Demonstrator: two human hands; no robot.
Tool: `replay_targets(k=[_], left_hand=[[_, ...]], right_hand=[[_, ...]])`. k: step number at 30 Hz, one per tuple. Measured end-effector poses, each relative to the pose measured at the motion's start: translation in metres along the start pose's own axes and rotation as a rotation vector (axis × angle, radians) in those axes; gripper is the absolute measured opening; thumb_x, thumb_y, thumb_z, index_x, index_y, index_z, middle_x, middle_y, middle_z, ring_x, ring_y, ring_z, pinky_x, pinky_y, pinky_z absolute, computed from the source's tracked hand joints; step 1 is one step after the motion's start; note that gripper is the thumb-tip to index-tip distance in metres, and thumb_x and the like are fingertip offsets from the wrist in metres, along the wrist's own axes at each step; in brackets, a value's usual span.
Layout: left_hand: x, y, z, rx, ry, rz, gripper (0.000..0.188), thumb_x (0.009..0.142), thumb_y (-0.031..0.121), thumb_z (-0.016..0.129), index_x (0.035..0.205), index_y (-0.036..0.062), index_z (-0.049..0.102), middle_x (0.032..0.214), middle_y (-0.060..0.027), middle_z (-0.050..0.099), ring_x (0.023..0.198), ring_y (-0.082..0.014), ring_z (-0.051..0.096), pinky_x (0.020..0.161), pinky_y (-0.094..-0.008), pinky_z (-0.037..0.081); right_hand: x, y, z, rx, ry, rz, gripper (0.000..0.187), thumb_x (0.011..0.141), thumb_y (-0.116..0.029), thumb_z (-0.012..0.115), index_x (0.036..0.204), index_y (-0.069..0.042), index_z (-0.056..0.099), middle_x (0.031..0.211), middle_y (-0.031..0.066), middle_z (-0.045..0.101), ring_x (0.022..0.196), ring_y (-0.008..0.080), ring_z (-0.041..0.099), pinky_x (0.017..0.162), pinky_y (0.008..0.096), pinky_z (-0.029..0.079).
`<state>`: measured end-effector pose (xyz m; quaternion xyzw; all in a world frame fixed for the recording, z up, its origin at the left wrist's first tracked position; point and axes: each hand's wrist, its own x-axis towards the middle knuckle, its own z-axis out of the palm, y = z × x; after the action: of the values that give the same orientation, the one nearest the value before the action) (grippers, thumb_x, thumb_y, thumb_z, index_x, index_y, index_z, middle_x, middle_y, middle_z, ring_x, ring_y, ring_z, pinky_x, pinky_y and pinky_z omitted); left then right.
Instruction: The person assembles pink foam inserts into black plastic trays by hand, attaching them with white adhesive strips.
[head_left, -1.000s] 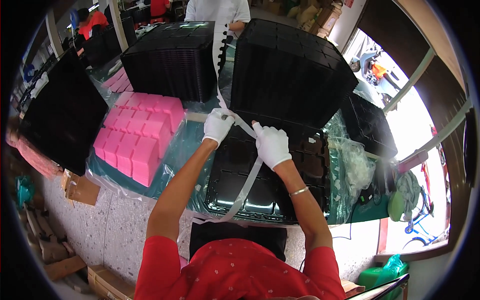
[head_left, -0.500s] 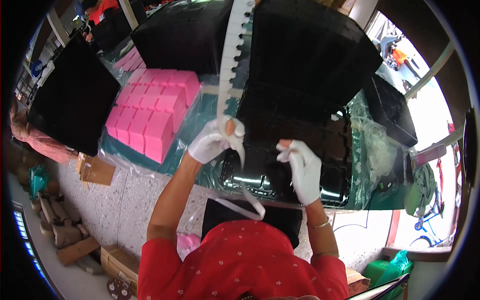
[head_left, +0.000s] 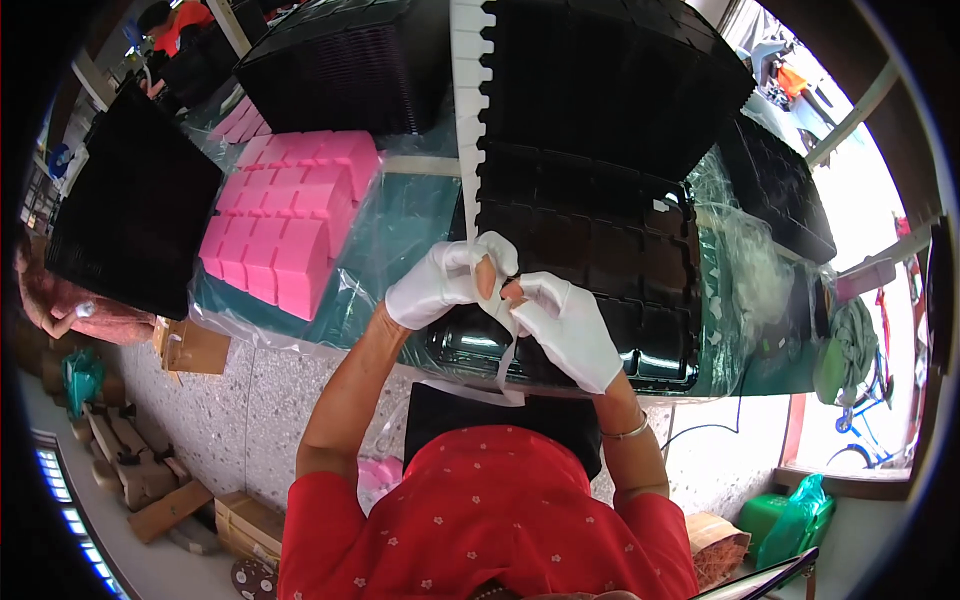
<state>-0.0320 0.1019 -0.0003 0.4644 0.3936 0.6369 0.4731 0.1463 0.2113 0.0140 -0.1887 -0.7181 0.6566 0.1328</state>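
Note:
A long white strip (head_left: 468, 110) with a notched right edge runs from the top of the view down to my hands. My left hand (head_left: 440, 284), in a white glove with the thumb tip bare, is closed around its lower part. Close beside it my right hand (head_left: 568, 325), gloved the same way, pinches at the strip with bare thumb tip and finger; the exact contact is partly hidden. Below the fingers a thin white tail (head_left: 507, 366) hangs toward my lap. Under both hands lies a shiny black plastic tray (head_left: 590, 262) with moulded compartments.
Pink foam blocks (head_left: 285, 215) stand in rows on clear plastic sheeting at the left. Tall black tray stacks (head_left: 610, 80) rise behind the tray, with another stack (head_left: 345, 70) farther left. Crumpled clear plastic (head_left: 755, 275) lies at the right. A co-worker in orange (head_left: 190, 20) is far left.
My right hand has moved left and up to meet my left hand at the strip. The strip now hangs straighter, and its loose tail has drawn up a little.

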Motion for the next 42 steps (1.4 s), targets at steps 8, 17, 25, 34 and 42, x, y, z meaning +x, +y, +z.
replay_targets(k=[8, 17, 25, 34, 42], left_hand=[[-0.003, 0.004, 0.000, 0.172, 0.003, -0.057, 0.012, 0.072, 0.004, 0.070, 0.072, 0.0046, 0.058, 0.096, -0.0044, 0.058, 0.084, -0.0119, 0.054, 0.080, -0.0260, 0.043], [-0.046, -0.010, -0.003, -0.166, 0.235, 0.050, 0.007, 0.076, 0.008, 0.062, 0.075, 0.0041, 0.058, 0.097, -0.0117, 0.062, 0.091, -0.0198, 0.061, 0.084, -0.0312, 0.048], [-0.108, 0.003, -0.005, -0.260, 0.288, 0.095, 0.025, 0.076, 0.021, 0.071, 0.072, 0.0096, 0.050, 0.075, -0.0062, 0.061, 0.084, -0.0278, 0.068, 0.085, -0.0398, 0.052], [-0.105, 0.001, -0.004, -0.266, 0.321, 0.017, 0.020, 0.072, 0.015, 0.069, 0.077, 0.0074, 0.051, 0.074, -0.0055, 0.059, 0.081, -0.0239, 0.067, 0.079, -0.0343, 0.052], [-0.100, -0.005, -0.005, -0.249, 0.302, 0.046, 0.016, 0.071, 0.011, 0.066, 0.079, 0.0072, 0.052, 0.081, -0.0078, 0.064, 0.081, -0.0195, 0.066, 0.077, -0.0301, 0.053]], right_hand=[[-0.005, 0.012, 0.006, -0.369, 0.314, -0.504, 0.013, 0.075, -0.001, 0.068, 0.086, -0.005, 0.062, 0.079, 0.0073, 0.064, 0.068, 0.0204, 0.062, 0.065, 0.0324, 0.048], [-0.019, -0.003, 0.009, -0.460, 0.555, -0.614, 0.019, 0.070, 0.004, 0.068, 0.083, -0.006, 0.059, 0.082, 0.0078, 0.060, 0.074, 0.0235, 0.059, 0.064, 0.0324, 0.047], [0.011, 0.045, 0.031, -0.785, 0.344, -0.341, 0.012, 0.073, -0.010, 0.073, 0.082, -0.005, 0.067, 0.114, 0.0043, 0.059, 0.109, 0.0282, 0.052, 0.089, 0.0394, 0.045], [0.021, 0.048, 0.045, -1.162, 0.370, -0.396, 0.024, 0.069, -0.019, 0.076, 0.089, -0.009, 0.067, 0.112, 0.0031, 0.058, 0.106, 0.0285, 0.052, 0.089, 0.0455, 0.039], [-0.003, 0.035, 0.035, -1.131, 0.182, -0.588, 0.029, 0.074, -0.021, 0.070, 0.100, -0.008, 0.066, 0.110, 0.0032, 0.060, 0.107, 0.0252, 0.054, 0.096, 0.0486, 0.036]])
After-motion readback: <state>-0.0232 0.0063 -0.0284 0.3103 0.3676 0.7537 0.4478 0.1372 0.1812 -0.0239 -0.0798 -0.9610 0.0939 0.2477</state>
